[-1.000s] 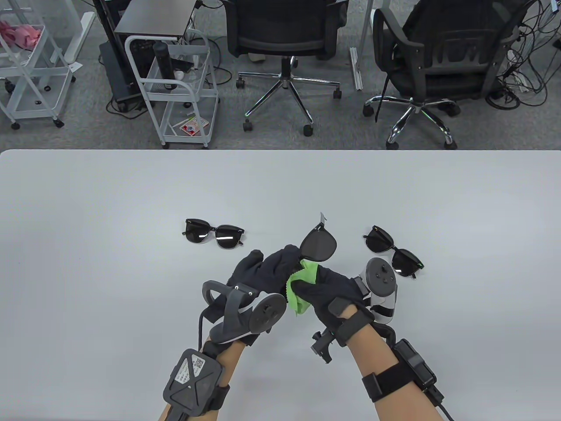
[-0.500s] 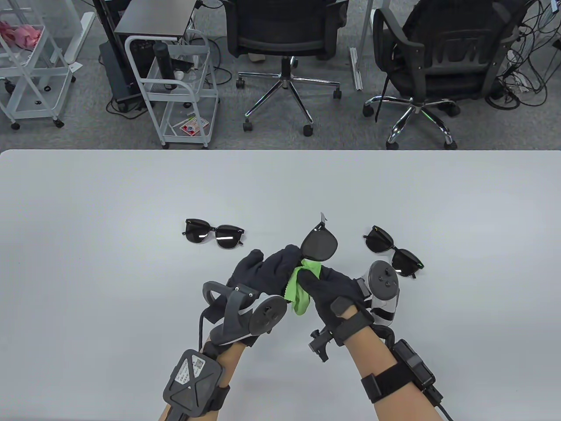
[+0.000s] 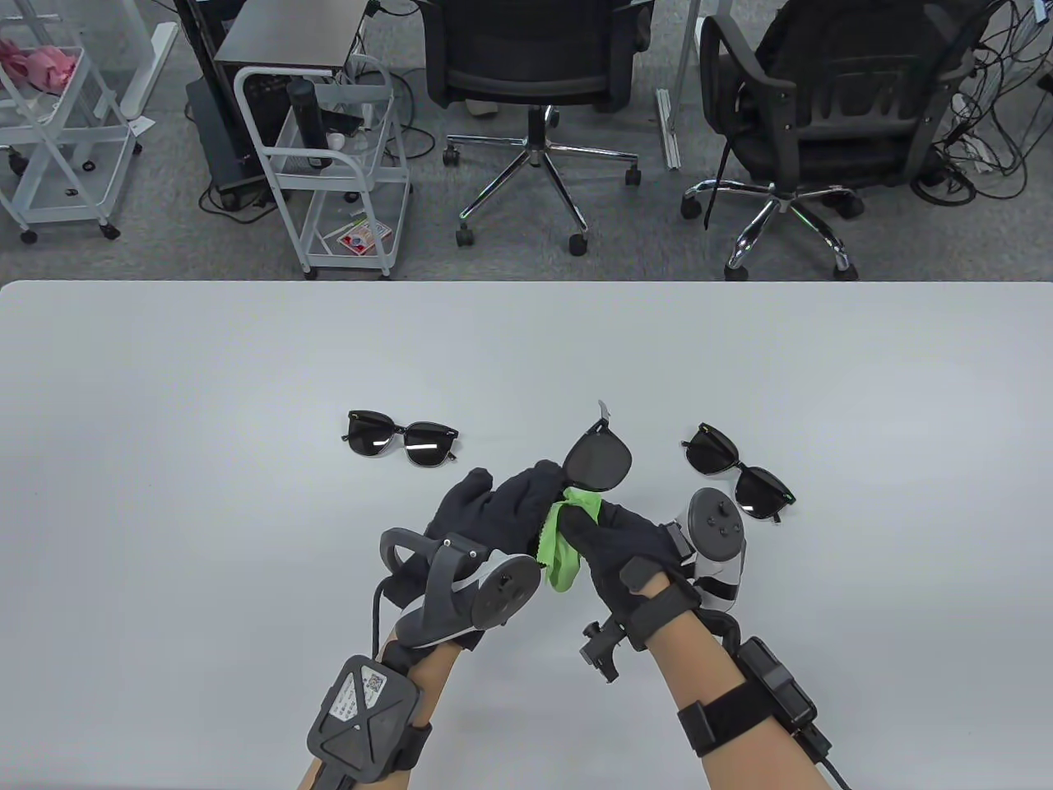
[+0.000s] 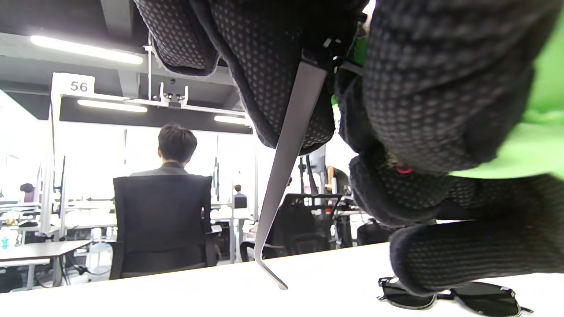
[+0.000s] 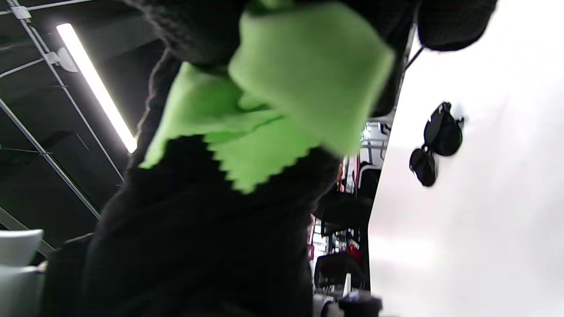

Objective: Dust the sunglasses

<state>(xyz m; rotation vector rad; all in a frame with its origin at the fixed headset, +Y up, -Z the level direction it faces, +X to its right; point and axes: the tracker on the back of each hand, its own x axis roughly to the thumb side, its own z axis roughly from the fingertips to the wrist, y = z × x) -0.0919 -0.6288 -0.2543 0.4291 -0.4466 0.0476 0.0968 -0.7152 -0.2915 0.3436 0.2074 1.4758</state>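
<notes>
My left hand [image 3: 502, 506] holds a pair of black sunglasses [image 3: 599, 457] above the table, one dark lens sticking up past the fingers. A grey temple arm [image 4: 282, 176] of that pair hangs down to the tabletop in the left wrist view. My right hand [image 3: 613, 535] pinches a green cloth [image 3: 563, 535] against the lower lens, which the gloves hide. The cloth [image 5: 282, 101] fills much of the right wrist view. Two more black pairs lie on the table: one at the left [image 3: 401, 438], one at the right [image 3: 740, 473].
The white table [image 3: 247, 370] stretches wide on all sides of the hands. Beyond its far edge stand two office chairs [image 3: 535, 82] and wire carts [image 3: 329, 164]. A person sits with their back turned [image 4: 172, 176] in the left wrist view.
My right hand with the cloth has slid slightly up and left along the lens, then barely moved. The held sunglasses and my left hand stay put.
</notes>
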